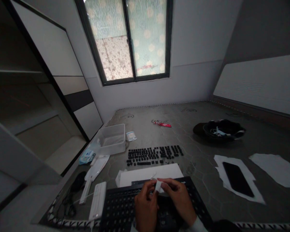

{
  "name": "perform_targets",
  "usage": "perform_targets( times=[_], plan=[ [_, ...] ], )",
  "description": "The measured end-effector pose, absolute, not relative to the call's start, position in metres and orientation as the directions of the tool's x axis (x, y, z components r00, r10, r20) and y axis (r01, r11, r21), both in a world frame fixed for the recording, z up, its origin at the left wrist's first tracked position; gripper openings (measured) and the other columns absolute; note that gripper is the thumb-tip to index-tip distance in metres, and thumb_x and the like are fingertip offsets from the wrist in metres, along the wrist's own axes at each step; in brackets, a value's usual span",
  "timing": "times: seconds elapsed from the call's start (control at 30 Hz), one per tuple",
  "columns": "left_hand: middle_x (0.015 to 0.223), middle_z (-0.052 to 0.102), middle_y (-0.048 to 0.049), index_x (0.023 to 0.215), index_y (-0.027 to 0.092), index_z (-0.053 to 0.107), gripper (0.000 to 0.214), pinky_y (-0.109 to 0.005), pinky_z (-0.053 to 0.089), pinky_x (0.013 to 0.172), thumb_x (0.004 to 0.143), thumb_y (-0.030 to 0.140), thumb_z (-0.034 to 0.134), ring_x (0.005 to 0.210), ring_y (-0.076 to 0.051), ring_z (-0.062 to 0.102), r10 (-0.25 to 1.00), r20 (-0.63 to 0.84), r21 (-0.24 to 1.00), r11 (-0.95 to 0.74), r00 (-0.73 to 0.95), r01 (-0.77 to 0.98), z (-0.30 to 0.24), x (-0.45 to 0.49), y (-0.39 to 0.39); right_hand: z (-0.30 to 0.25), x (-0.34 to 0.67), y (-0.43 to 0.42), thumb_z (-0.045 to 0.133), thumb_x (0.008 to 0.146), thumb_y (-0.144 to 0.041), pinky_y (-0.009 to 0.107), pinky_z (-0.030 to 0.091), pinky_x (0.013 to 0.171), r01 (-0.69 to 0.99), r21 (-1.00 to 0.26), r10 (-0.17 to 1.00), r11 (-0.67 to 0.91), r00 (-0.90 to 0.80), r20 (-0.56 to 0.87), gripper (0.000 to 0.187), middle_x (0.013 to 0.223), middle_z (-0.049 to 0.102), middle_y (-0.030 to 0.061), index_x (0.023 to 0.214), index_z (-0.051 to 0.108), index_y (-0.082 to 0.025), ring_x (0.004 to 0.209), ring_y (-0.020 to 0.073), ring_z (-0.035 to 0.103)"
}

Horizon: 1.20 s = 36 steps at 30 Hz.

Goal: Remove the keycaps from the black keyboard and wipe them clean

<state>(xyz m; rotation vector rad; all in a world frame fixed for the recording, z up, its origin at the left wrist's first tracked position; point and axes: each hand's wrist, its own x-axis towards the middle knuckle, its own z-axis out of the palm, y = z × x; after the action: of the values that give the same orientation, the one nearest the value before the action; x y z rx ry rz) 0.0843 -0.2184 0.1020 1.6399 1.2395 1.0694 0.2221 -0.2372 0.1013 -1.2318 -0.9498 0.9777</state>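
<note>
Wide black plastic keyboard (119, 206), its face showing a gridded texture, is lying on a grey surface (195, 161) printed with hexagon lines. Left hand (146, 204) and right hand (182, 198) are hovering over the keyboard's middle, fingertips of both together, pinching a small white rectangular piece (159, 186); material unclear. That piece is sitting right between the two sets of fingertips, above the keyboard's far part, small enough that the fingers are partly covering it.

Flat white rectangular sheet (135, 176), smooth, is lying just behind the keyboard. Beyond the sheet, small black blocky keycaps (144, 163) are lying in rows. Ribbed-looking long white plastic strip (98, 198) is lying just left of the keyboard. Clear rectangular plastic box (120, 147) is standing farther off, behind-left of the keyboard; a small white flat packet (131, 136) is lying beside the box.

Black-and-white trimmed near edge (261, 226) of the surface is running close to the keyboard's near side, so room there is staying tight. Right of the keyboard, bare grey surface is stretching toward a black slab-shaped phone (238, 178), which is resting on crumpled white paper (257, 195).
</note>
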Motion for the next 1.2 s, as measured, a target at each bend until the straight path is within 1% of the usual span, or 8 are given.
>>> perform_targets(
  times=[0.07,0.17,0.27,0.47,0.6,0.77,1.03,1.2],
  plan=[
    [0.081,0.075,-0.0024,0.1,0.021,0.069,0.025,-0.019,0.049,0.043,0.085,0.036,0.056,0.043,-0.011,0.059,0.974,0.157,0.933,-0.2,0.162,0.299,0.1,0.084,-0.219,0.1,0.223,-0.237,0.075,0.069,-0.053,0.04,0.054,0.084,-0.064,-0.996,0.949,0.065,0.312,0.042,0.035,0.09,0.077,0.0103,0.084,0.079,-0.021,0.09,0.0314,0.07],
    [0.08,0.075,-0.0018,0.099,0.022,0.07,0.025,-0.019,0.047,0.041,0.085,0.039,0.058,0.041,-0.01,0.057,0.974,0.167,0.938,-0.205,0.154,0.278,0.098,0.083,-0.218,0.1,0.225,-0.239,0.074,0.072,-0.051,0.042,0.053,0.087,-0.026,-0.997,0.955,0.068,0.29,0.058,0.033,0.094,0.077,0.0101,0.088,0.079,-0.022,0.093,0.0318,0.069],
    [0.084,0.075,-0.0027,0.1,0.021,0.07,0.024,-0.019,0.048,0.04,0.084,0.035,0.057,0.042,-0.01,0.058,0.977,0.159,0.949,-0.191,0.145,0.25,0.095,0.082,-0.217,0.099,0.227,-0.24,0.07,0.077,-0.048,0.042,0.051,0.091,0.033,-0.995,0.961,0.096,0.258,0.101,0.031,0.098,0.076,0.0095,0.093,0.079,-0.024,0.096,0.0309,0.068],
    [0.086,0.075,-0.0021,0.1,0.021,0.07,0.026,-0.016,0.046,0.04,0.079,0.02,0.054,0.04,-0.008,0.055,0.978,0.142,0.958,-0.175,0.153,0.228,0.095,0.083,-0.219,0.097,0.228,-0.241,0.069,0.079,-0.044,0.039,0.051,0.088,0.089,-0.987,0.941,0.131,0.303,0.152,0.023,0.094,0.076,0.0088,0.084,0.079,-0.024,0.094,0.0301,0.068],
    [0.084,0.075,-0.0015,0.098,0.021,0.07,0.025,-0.016,0.046,0.04,0.077,0.018,0.055,0.04,-0.008,0.056,0.977,0.141,0.959,-0.175,0.161,0.221,0.097,0.084,-0.22,0.095,0.229,-0.242,0.068,0.08,-0.042,0.035,0.051,0.083,0.143,-0.981,0.931,0.133,0.323,0.173,0.02,0.09,0.076,0.0071,0.082,0.078,-0.025,0.09,0.0283,0.069],
    [0.078,0.074,0.0001,0.098,0.021,0.069,0.026,-0.018,0.047,0.044,0.077,0.018,0.054,0.042,-0.009,0.057,0.977,0.138,0.948,-0.178,0.164,0.263,0.099,0.084,-0.217,0.093,0.227,-0.241,0.069,0.08,-0.042,0.029,0.051,0.078,0.174,-0.977,0.919,0.126,0.351,0.181,0.019,0.085,0.076,0.0052,0.078,0.077,-0.025,0.085,0.0255,0.069],
    [0.072,0.072,0.0017,0.098,0.021,0.07,0.027,-0.019,0.048,0.05,0.076,0.02,0.054,0.046,-0.011,0.058,0.984,0.118,0.935,-0.156,0.135,0.319,0.103,0.083,-0.218,0.092,0.223,-0.243,0.066,0.083,-0.04,0.026,0.051,0.077,0.25,-0.947,0.888,0.199,0.363,0.283,0.019,0.085,0.075,0.004,0.08,0.075,-0.024,0.084,0.0218,0.069],
    [0.054,0.062,0.0045,0.096,0.021,0.071,0.027,-0.02,0.047,0.05,0.075,0.018,0.054,0.043,-0.012,0.056,0.986,0.12,0.927,-0.154,0.116,0.343,0.102,0.082,-0.218,0.089,0.225,-0.242,0.068,0.084,-0.036,0.029,0.051,0.081,0.319,-0.903,0.848,0.288,0.353,0.395,0.014,0.088,0.074,0.0047,0.082,0.076,-0.025,0.086,0.0215,0.068]
  ],
)
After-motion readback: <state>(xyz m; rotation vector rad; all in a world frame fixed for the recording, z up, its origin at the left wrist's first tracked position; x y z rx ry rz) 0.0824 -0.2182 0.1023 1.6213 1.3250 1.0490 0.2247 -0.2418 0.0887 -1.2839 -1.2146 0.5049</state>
